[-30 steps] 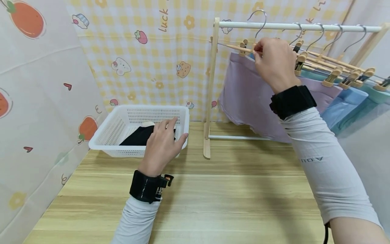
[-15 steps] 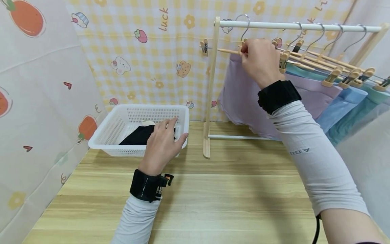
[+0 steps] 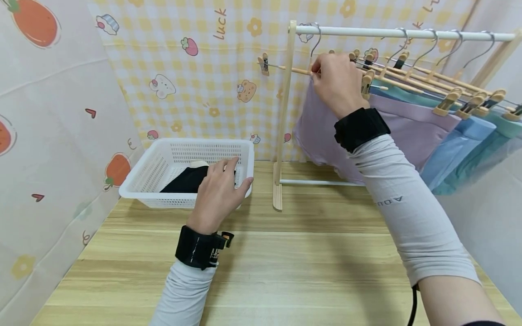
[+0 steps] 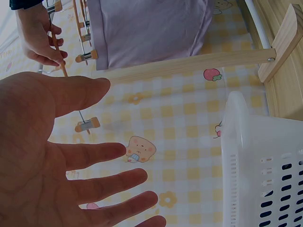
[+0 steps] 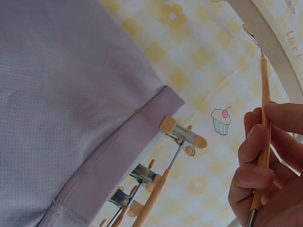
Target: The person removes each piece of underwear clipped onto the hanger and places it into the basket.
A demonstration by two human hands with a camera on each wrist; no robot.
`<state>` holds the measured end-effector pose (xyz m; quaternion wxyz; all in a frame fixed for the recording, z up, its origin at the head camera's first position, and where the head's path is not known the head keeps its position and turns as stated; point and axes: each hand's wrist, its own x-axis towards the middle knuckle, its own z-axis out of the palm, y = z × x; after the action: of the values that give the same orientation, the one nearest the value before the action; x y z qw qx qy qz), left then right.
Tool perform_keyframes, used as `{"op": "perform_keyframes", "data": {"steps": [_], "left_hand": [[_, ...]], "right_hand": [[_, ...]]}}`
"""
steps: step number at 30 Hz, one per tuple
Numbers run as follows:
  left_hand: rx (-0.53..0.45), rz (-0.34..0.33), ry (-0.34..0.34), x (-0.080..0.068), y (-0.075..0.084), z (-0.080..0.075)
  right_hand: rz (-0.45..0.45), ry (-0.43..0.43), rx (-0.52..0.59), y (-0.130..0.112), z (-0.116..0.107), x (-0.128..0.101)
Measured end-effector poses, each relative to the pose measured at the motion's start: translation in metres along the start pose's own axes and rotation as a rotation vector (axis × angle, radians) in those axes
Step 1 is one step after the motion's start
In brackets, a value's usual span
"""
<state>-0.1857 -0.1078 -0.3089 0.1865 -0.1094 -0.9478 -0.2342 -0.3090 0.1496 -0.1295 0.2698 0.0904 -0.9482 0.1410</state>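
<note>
While the left hand rests spread on the white basket, the right hand pinches the wooden clip hanger at the rail's left end.

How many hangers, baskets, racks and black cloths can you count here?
Hangers: 5 (one hook each on the rail)
Baskets: 1
Racks: 1
Black cloths: 1
Total: 8

Staged laundry corner: clothes rack, cartoon backdrop.
</note>
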Motion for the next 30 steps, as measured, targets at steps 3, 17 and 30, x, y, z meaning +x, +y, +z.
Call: {"op": "perform_keyframes", "data": {"steps": [3, 17, 30], "left_hand": [[-0.003, 0.001, 0.003, 0.0, 0.001, 0.0], [-0.014, -0.017, -0.017, 0.001, 0.003, -0.001], [-0.023, -0.027, -0.037, 0.0, 0.004, -0.001]], "right_hand": [[-0.007, 0.01, -0.007, 0.0, 0.001, 0.0], [-0.063, -0.084, 0.005, -0.001, -0.01, -0.004], [-0.034, -0.159, 0.027, -0.011, -0.03, -0.003]]}}
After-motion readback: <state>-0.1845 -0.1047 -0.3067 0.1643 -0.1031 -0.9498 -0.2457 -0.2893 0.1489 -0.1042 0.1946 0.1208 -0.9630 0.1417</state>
